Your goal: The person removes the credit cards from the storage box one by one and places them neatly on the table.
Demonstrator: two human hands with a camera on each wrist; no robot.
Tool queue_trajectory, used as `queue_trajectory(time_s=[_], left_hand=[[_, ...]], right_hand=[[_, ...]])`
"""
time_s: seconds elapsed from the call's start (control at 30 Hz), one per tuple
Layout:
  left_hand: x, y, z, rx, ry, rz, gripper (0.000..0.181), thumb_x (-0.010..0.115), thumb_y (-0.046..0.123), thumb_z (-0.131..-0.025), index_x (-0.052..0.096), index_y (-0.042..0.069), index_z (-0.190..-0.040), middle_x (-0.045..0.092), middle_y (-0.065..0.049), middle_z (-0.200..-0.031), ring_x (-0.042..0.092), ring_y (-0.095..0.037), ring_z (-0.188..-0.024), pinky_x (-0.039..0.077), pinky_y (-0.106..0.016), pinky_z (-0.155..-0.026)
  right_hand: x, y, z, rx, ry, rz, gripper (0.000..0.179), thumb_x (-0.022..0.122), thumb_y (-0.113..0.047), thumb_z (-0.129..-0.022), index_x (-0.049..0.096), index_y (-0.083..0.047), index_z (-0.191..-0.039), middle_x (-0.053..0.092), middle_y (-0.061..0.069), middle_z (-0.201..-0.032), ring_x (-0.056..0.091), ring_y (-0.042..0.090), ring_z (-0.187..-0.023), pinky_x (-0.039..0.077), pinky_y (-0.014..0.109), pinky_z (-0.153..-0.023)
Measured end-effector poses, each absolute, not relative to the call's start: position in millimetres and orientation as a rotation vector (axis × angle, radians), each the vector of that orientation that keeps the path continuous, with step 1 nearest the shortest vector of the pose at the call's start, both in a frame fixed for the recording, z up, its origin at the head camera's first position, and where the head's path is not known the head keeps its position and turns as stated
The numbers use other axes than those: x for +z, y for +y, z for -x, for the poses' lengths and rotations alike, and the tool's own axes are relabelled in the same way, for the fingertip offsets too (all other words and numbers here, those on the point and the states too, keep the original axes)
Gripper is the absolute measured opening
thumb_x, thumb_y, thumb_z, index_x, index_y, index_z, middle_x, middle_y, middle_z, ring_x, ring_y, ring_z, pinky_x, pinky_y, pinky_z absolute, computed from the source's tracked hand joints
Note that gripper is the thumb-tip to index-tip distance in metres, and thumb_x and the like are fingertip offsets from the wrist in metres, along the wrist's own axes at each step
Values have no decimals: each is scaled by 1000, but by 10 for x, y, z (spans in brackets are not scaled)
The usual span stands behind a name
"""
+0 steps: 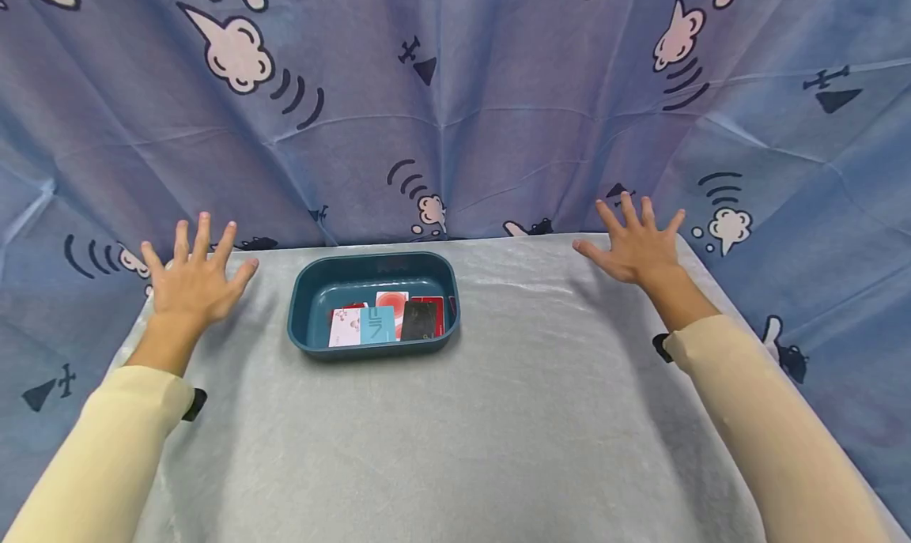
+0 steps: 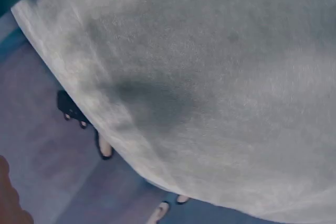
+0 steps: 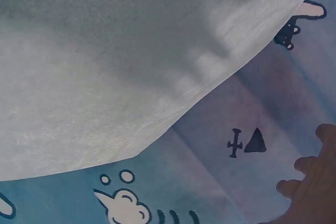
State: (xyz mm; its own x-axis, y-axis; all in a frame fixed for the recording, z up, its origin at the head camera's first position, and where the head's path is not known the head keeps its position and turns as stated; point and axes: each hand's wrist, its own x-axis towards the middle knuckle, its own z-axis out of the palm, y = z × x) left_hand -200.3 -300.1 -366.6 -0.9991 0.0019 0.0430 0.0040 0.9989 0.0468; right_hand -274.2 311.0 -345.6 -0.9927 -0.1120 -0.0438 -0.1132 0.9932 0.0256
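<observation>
Toward the far edge of the grey cloth (image 1: 512, 416), left of centre, sits a teal tray (image 1: 373, 352), upright. Inside, cards overlap against the near wall: a white-and-blue piece (image 1: 377, 324) (one card or two, I cannot tell), a dark card (image 1: 418, 320), a red card (image 1: 439, 314) and one with a red round print (image 1: 391, 299). My reading: the raised rim serves to keep them together, and their leaning on one another leaves the hind ones partly hidden.

Hands: I have the left hand (image 1: 190, 286) and the right hand (image 1: 636, 246) both with fingers spread, palms down, holding nothing. Shadows on the cloth suggest both are raised above it. Held wide like this, I judge, they leave my head view of the tray unblocked.

Relative position: tray lies between the hands, near the left and well apart from the right; neither touches it. Left wrist view catches only a teal corner, probably the tray; right wrist view shows none of it.
</observation>
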Motion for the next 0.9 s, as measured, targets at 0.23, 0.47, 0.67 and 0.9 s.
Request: queue_trajectory(time_s=[0.23,0.47,0.67,0.9], left_hand=[[-3646,-2807,1973,-57,-3060,133,77,24,63,-102,14,15,-161,-3,-19,-165,-2,-45,-150,-12,-74,-106],[-3658,-2570,1924,-89,-3052,271,74,32,60,-102,18,17,-161,3,-17,-166,2,-43,-150,-9,-74,-108],[-3707,-2400,1862,-77,-3084,377,76,32,62,-101,16,19,-161,5,-16,-166,5,-43,-150,-12,-72,-108],[-3789,-2308,1815,-137,-3152,465,78,33,65,-100,17,19,-161,5,-13,-167,8,-42,-150,-5,-75,-107]], right_hand=[[-3455,2975,2692,80,3111,250,97,30,-80,-90,15,-16,-161,3,25,-164,1,52,-147,-13,78,-102],[-3414,2756,2617,115,3111,379,93,33,-78,-91,16,-19,-161,6,23,-164,6,49,-148,-7,75,-107],[-3384,2537,2553,170,3101,543,89,37,-74,-93,15,-21,-161,10,21,-165,11,45,-149,1,75,-109],[-3377,2285,2477,33,3088,740,84,45,-68,-94,23,-21,-160,19,17,-164,23,40,-147,14,71,-110]])
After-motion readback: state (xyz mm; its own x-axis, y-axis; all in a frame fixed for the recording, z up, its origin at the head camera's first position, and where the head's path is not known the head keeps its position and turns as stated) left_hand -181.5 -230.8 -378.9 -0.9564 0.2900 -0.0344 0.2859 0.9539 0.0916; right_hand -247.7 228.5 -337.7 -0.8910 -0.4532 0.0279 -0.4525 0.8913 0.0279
